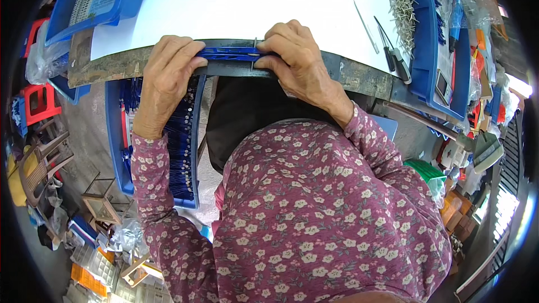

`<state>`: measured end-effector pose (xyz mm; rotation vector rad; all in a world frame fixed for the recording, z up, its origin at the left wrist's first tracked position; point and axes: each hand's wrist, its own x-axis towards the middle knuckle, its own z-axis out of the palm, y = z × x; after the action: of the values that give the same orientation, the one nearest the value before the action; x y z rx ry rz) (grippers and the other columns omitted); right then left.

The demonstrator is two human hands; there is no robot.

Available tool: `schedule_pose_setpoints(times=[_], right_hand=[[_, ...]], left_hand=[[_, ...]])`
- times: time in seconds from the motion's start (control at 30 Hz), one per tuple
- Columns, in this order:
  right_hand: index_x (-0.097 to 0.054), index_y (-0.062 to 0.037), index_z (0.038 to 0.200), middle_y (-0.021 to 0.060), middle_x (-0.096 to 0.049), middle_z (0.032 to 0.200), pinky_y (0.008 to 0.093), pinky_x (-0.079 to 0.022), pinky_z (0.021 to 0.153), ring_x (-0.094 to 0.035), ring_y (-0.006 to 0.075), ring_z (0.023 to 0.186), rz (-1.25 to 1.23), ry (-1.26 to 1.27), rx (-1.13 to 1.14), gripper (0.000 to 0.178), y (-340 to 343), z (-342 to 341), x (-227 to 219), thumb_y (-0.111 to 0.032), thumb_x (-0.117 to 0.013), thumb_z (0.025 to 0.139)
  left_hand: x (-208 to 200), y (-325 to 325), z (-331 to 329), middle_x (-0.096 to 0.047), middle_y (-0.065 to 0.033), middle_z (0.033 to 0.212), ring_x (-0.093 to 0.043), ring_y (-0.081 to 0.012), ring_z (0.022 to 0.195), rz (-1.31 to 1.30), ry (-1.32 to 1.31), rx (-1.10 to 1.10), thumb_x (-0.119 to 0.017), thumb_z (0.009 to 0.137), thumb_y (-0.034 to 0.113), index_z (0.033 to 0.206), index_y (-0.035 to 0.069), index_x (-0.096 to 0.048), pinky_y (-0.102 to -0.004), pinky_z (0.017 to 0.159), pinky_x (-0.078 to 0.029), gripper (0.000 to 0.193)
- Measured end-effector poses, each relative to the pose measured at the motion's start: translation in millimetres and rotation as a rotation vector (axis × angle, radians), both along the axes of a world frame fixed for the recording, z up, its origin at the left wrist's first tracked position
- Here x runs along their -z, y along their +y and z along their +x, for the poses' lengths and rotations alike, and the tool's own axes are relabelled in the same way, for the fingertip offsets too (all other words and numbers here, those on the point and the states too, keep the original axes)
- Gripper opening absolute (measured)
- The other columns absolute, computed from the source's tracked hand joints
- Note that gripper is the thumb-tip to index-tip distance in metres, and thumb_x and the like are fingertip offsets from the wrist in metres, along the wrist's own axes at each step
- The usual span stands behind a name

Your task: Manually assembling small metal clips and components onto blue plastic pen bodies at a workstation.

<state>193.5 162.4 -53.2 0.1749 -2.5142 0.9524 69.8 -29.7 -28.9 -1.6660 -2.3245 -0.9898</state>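
At the near edge of the table, my left hand [168, 73] pinches one end of several slim blue strips [230, 53] lying side by side. My right hand [300, 59] grips their other end between thumb and fingers. Beside the right fingertips, a thin metal pin [254, 45] stands crosswise to the strips. The strips are held over a dark bar [224, 69] along the table edge. Their ends are hidden inside my fingers, so their exact kind cannot be made out.
On the white table surface [252, 0], silver rivet-like pins [400, 3] are heaped at right. Black-handled tools [400, 59] and a thin rod [366, 27] lie nearby. Blue trays stand at far left [120, 5] and right [426, 67]; another blue tray [193, 151] below holds blue pieces.
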Motion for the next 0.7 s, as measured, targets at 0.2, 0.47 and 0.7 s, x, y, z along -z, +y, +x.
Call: schedule_pose_setpoints(times=[0.2, 0.47, 0.7], right_hand=[[-0.056, -0.0036, 0.079, 0.0037, -0.051, 0.075, 0.0307, -0.034, 0.069, -0.044, 0.0197, 0.071, 0.013, 0.010, -0.021, 0.019, -6.9, -9.8, -1.1, -0.010, -0.069, 0.066], [-0.060, -0.0037, 0.088, 0.0046, -0.052, 0.081, 0.0296, -0.038, 0.068, -0.046, 0.0199, 0.075, -0.015, 0.032, -0.017, 0.023, -4.5, -7.8, 3.5, -0.010, -0.069, 0.067], [-0.061, -0.0040, 0.097, 0.0047, -0.054, 0.085, 0.0291, -0.042, 0.068, -0.049, 0.0191, 0.079, -0.044, 0.057, 0.057, 0.025, -2.9, -5.7, 3.7, -0.005, -0.064, 0.073]], left_hand=[[-5.0, -10.2, -2.2, -0.056, -0.0089, 0.084, -0.053, -0.0240, 0.078, -0.034, -0.007, -0.052, -0.066, 0.067, 0.002, 0.088, 0.000, -0.058, -0.0330, 0.068, -0.045, 0.023], [-20.1, -16.8, 24.1, -0.054, -0.0102, 0.070, -0.052, -0.0221, 0.062, -0.247, -0.629, -0.237, -0.061, 0.072, 0.008, 0.083, -0.001, -0.056, -0.0300, 0.058, -0.041, 0.015], [0.1, -11.0, 67.7, -0.061, -0.0077, 0.071, -0.054, -0.0090, 0.059, 0.037, -1.568, -0.183, -0.057, 0.081, 0.013, 0.089, 0.002, -0.048, -0.0194, 0.055, -0.042, 0.016]])
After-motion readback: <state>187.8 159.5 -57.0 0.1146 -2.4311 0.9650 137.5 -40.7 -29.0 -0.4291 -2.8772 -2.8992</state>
